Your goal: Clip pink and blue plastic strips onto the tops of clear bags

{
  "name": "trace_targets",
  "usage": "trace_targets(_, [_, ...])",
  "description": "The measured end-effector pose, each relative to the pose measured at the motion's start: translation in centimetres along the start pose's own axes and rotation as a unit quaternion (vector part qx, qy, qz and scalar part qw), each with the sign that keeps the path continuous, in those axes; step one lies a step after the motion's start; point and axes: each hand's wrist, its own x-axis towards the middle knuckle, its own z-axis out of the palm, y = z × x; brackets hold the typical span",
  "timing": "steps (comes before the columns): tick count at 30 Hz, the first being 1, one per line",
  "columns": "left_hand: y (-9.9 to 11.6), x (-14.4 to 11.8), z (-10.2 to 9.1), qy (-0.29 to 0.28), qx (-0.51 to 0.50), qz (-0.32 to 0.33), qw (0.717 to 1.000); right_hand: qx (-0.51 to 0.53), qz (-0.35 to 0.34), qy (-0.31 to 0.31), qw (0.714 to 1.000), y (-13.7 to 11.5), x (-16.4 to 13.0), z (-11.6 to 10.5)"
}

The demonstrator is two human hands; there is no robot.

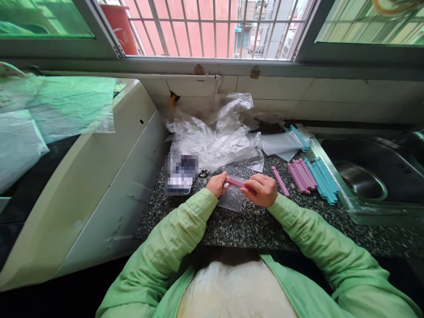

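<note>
Hands (241,187) pinch pink clip (236,181); crumpled plastic (215,137) lies just behind.

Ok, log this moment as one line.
left hand: on pink sealing clip | right hand: same clip | small clear bag under clip | countertop

No text is readable; white marks on the red container (119,27) outside are illegible.
</note>
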Motion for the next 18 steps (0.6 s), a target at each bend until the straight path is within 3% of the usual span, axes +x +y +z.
trace_targets(18, [-0.28, 0.12, -0.19, -0.005, -0.005, 0.015, 1.0, 0.018, 0.005, 0.038, 0.999, -0.16, 0.37, -0.55])
